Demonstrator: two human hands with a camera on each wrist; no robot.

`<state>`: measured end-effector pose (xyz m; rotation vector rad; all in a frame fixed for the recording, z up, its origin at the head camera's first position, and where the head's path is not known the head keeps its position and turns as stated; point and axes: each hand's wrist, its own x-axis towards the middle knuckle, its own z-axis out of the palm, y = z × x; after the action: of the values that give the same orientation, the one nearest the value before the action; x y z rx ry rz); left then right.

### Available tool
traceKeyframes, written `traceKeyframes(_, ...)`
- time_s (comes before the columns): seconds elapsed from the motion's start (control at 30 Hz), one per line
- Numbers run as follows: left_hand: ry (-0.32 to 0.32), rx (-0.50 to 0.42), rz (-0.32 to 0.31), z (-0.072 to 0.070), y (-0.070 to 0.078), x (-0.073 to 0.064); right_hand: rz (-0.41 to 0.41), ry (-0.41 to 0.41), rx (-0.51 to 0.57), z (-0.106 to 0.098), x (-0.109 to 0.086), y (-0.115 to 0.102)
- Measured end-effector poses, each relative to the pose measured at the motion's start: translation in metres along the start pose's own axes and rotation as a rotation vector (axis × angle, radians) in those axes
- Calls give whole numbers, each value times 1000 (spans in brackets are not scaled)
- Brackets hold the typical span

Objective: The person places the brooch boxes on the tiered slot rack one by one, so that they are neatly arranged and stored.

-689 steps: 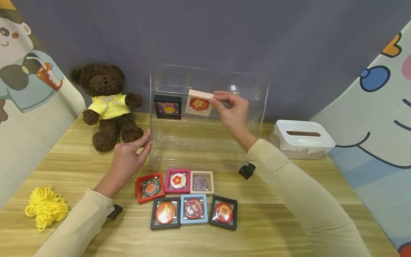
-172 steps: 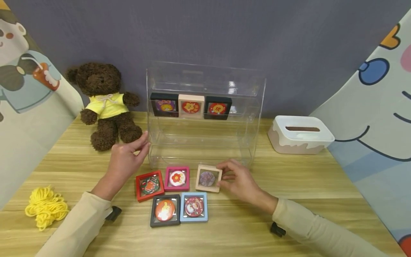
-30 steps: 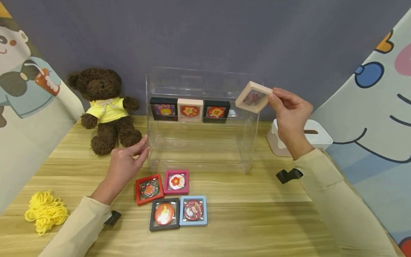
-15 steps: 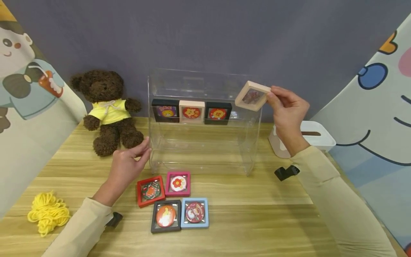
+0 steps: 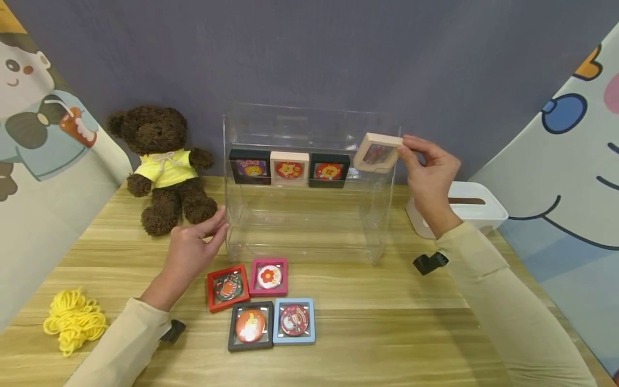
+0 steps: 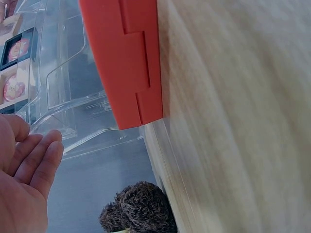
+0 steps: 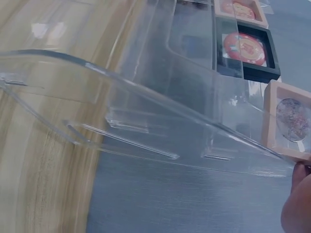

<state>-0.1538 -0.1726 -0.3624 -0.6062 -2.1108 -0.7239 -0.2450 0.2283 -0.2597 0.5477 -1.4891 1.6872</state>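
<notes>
From where I stand, the person's right grip (image 5: 429, 180) is narrow and pinches the right edge of a cream display frame (image 5: 378, 153), tilted at the right end of the clear rack's (image 5: 309, 220) upper tier, near a black frame (image 5: 329, 171). I judge it light and stiff; its clear window may be slippery and easily scratched, so the rim is the better hold. The left grip (image 5: 194, 242) is at the rack's left side; whether it pinches, I cannot tell.
</notes>
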Motion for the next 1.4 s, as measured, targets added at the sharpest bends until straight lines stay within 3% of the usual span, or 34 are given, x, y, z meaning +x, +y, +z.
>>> traceKeyframes(0.3, 6, 3, 2, -1, 2, 0, 22, -37, -33, -2, -7, 3)
traceKeyframes(0.4, 5, 7, 1, -1, 2, 0, -23, -65, -84, -2, -10, 5)
traceKeyframes(0.6, 3, 7, -3, -2, 1, -1, -58, -65, -77, 5, -14, -1)
traceKeyframes(0.83, 0, 19, 0, -2, 1, 0, -158, -63, -126, 11, -20, -9)
traceKeyframes(1.1, -1, 20, 11, 0, -1, 0, -345, -25, -385, 12, -24, -5)
traceKeyframes(1.33, 1, 19, 12, 0, 0, 1, -416, -19, -411, -1, -21, 25)
traceKeyframes(1.4, -3, 19, 9, 0, 0, 1, -427, -28, -412, -1, -22, 25)
